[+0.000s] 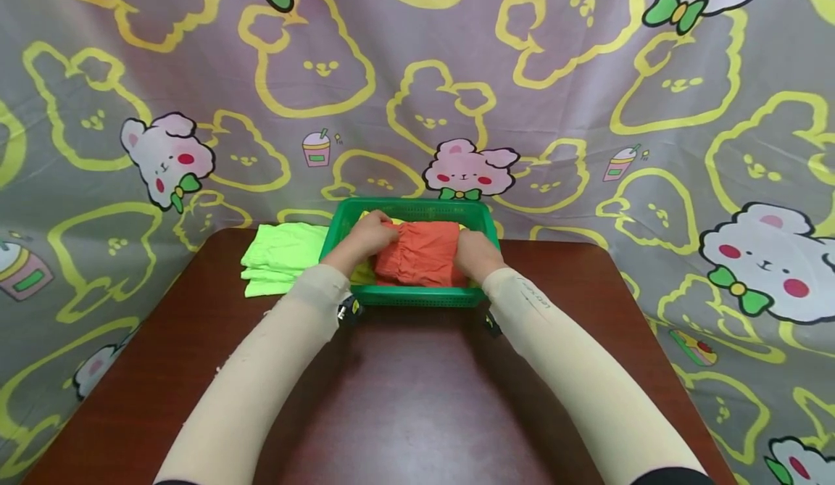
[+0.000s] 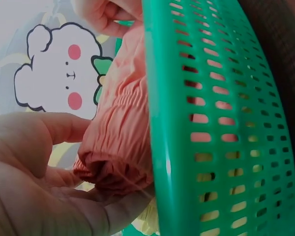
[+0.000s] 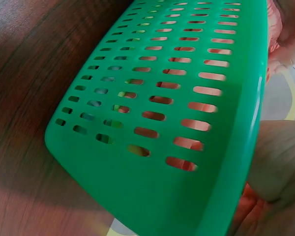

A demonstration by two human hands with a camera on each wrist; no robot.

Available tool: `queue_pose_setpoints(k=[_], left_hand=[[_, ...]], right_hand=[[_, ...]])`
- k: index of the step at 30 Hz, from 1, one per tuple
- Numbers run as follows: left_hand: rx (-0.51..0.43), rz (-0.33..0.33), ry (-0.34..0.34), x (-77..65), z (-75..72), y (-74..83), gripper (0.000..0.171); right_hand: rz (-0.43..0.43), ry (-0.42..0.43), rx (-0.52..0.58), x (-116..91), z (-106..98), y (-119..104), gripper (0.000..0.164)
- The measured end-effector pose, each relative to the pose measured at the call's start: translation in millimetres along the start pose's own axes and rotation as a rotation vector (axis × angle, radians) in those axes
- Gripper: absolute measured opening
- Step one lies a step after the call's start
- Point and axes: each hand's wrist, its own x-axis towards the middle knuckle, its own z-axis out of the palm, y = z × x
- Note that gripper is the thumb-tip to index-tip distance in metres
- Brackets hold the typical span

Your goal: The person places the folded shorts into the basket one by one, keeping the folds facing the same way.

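A folded orange garment point(image 1: 427, 253) with a gathered elastic band lies inside the green plastic basket point(image 1: 417, 296). My left hand point(image 1: 370, 240) grips its left end; in the left wrist view the thumb is over the rolled edge of the garment point(image 2: 120, 128) and the fingers are under it. My right hand point(image 1: 478, 254) holds the opposite end, with its fingertips hidden behind the cloth. Through the slots of the basket wall point(image 3: 152, 98) orange cloth shows near the right hand point(image 3: 278, 162). Yellow cloth point(image 1: 362, 275) lies beneath and behind the orange garment in the basket.
A stack of folded neon-green cloth point(image 1: 283, 256) lies on the table left of the basket, close against it. The basket stands toward the back of the brown table point(image 1: 404, 398), near a patterned curtain point(image 1: 554, 108) hanging behind it.
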Motion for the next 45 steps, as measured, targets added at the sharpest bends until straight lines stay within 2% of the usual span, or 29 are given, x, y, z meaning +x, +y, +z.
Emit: queue_pose_setpoints(k=[4, 8, 15, 23, 28, 35, 42, 45], left_hand=[[0.054, 0.014, 0.012, 0.9, 1.8, 1.3, 0.044], [0.049, 0.022, 0.025, 3.1, 2.9, 0.4, 0.042], [0.053, 0.023, 0.046, 3.2, 2.5, -4.9, 0.043], [0.077, 0.015, 0.061, 1.7, 3.8, -8.7, 0.046], [0.098, 0.009, 0.069, 1.9, 1.8, -10.4, 0.046], [0.093, 0.020, 0.042, -3.4, 0.3, -9.7, 0.047], [0.136, 0.056, 0.070, -11.2, -0.9, -8.7, 0.050], [0.107, 0.074, 0.088, -14.3, -6.7, -8.8, 0.052]], right_hand=[[0.004, 0.009, -0.009, -1.5, 0.5, -1.1, 0.024], [0.006, 0.018, -0.023, 0.2, 1.8, -1.6, 0.032], [-0.013, 0.028, -0.017, 1.0, 2.9, -2.0, 0.012], [-0.022, 0.025, 0.006, -2.5, 2.0, -2.2, 0.006], [-0.021, 0.030, 0.002, -6.1, 0.1, -2.6, 0.011], [-0.033, 0.025, 0.024, -10.8, -1.1, -0.9, 0.023], [-0.043, 0.016, 0.041, -14.3, -3.1, -1.0, 0.026], [-0.055, 0.030, 0.036, -14.9, -3.6, -2.0, 0.027]])
